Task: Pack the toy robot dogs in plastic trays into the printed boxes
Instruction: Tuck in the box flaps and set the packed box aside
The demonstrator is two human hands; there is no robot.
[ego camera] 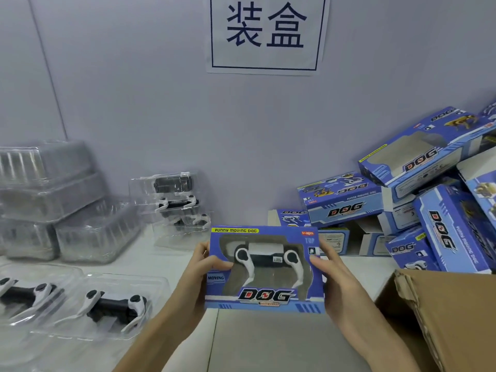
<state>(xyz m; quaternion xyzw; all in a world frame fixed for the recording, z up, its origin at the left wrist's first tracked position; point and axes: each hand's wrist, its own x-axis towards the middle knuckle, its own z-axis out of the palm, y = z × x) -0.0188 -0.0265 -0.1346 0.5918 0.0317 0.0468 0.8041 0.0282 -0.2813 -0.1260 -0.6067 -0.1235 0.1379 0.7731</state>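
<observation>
I hold a blue printed box (264,299) marked DOG upright in front of me, above the table. Through its window a black and white toy robot dog (265,257) shows inside. My left hand (200,267) grips the box's left edge, thumb across the front. My right hand (326,264) grips the right edge the same way. More robot dogs in clear plastic trays lie on the table at the left: one tray (112,304) close by, another (24,291) at the frame's edge, and a stack of trays with dogs (178,205) by the wall.
Empty clear trays (53,205) are piled at the far left. A heap of printed boxes (408,200) fills the right against the wall. A brown cardboard carton (451,312) stands at the lower right. A paper sign (267,33) hangs on the wall.
</observation>
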